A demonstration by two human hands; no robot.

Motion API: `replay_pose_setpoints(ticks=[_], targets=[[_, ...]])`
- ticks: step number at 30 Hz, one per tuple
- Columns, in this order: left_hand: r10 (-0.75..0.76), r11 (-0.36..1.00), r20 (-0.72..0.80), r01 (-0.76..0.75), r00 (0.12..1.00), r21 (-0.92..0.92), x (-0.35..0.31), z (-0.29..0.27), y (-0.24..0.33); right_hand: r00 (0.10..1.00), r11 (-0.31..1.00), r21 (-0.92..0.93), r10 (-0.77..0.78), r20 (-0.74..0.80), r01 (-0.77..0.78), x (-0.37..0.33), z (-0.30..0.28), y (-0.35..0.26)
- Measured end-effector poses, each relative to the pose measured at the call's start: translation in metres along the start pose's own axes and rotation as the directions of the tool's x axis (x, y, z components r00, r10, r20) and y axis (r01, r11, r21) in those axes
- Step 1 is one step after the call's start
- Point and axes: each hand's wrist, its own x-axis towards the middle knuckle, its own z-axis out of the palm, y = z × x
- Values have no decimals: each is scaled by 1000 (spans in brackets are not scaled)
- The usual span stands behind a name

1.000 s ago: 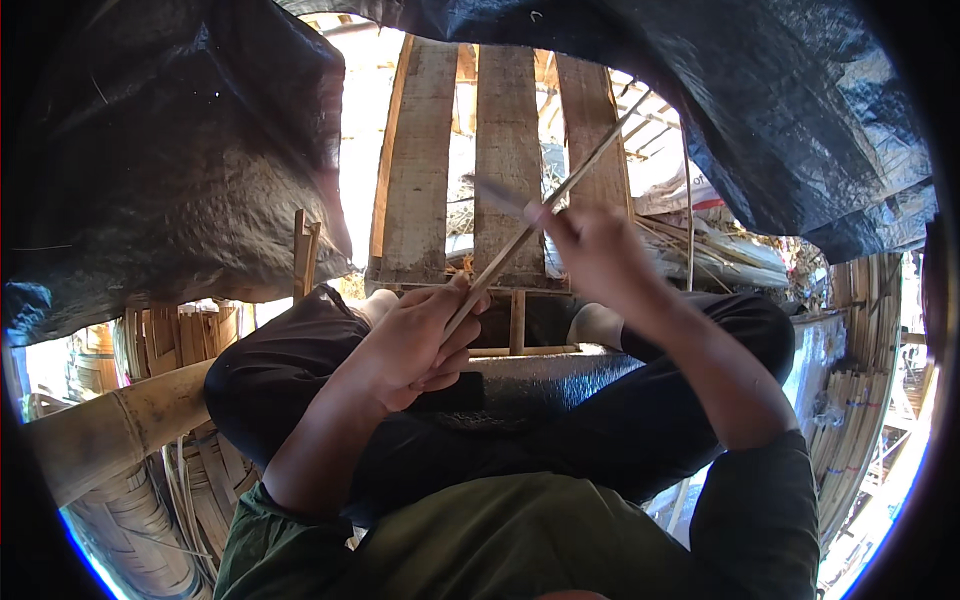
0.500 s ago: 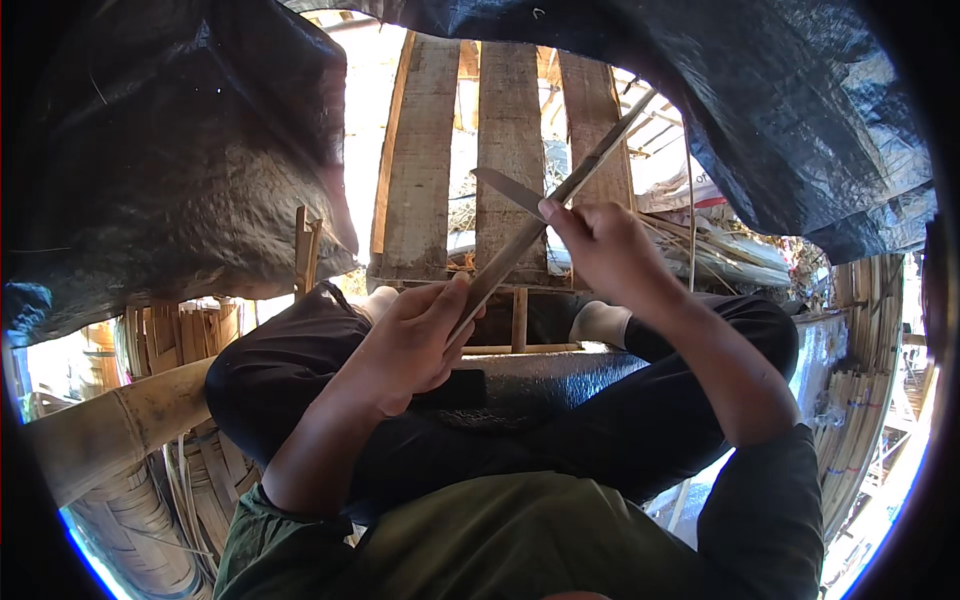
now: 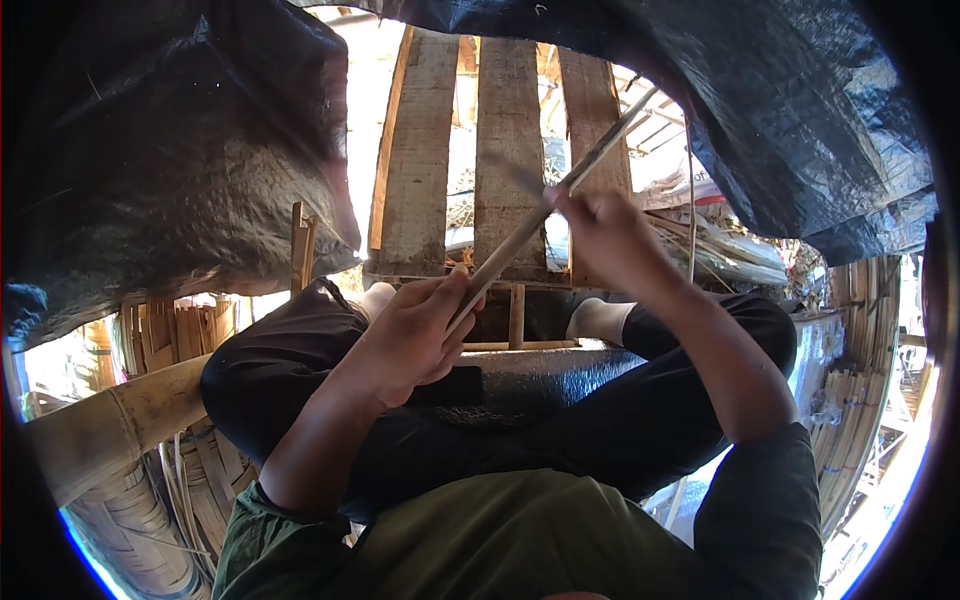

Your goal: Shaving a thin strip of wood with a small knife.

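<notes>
My left hand (image 3: 412, 332) is closed around the lower end of a long, narrow bamboo strip (image 3: 508, 252), which slants up and away to the right. In my right hand (image 3: 612, 238) is a knife (image 3: 516, 173), gripped at its handle, which the fingers hide. Its blade, smeared by motion, points up and left across the strip. The right thumb is at the strip just where the blade crosses it. Beyond both hands, the strip's far end reaches past the wooden boards.
Wooden planks (image 3: 510, 120) with gaps between them stand ahead. Dark plastic sheeting (image 3: 190, 150) hangs on both sides. A thick bamboo pole (image 3: 130, 425) lies at left, beside woven bamboo. Bundled strips (image 3: 852, 415) stand at right. My crossed legs (image 3: 300, 370) are below the hands.
My right hand has shifted slightly and the knife blade is now blurred by motion. The bamboo strip appears turned a little, showing a narrower side. My left hand stays nearly in place.
</notes>
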Motion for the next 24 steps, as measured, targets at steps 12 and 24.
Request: replay_pose_setpoints(ticks=[12,24], targets=[[-9,1000,20,10,1000,-29,4,1,5,998,995,82,-59,-10,59,-4,15,1],[-28,997,4,28,1000,-65,11,4,10,992,996,-11,-88,-88,87,25,-5,8]])
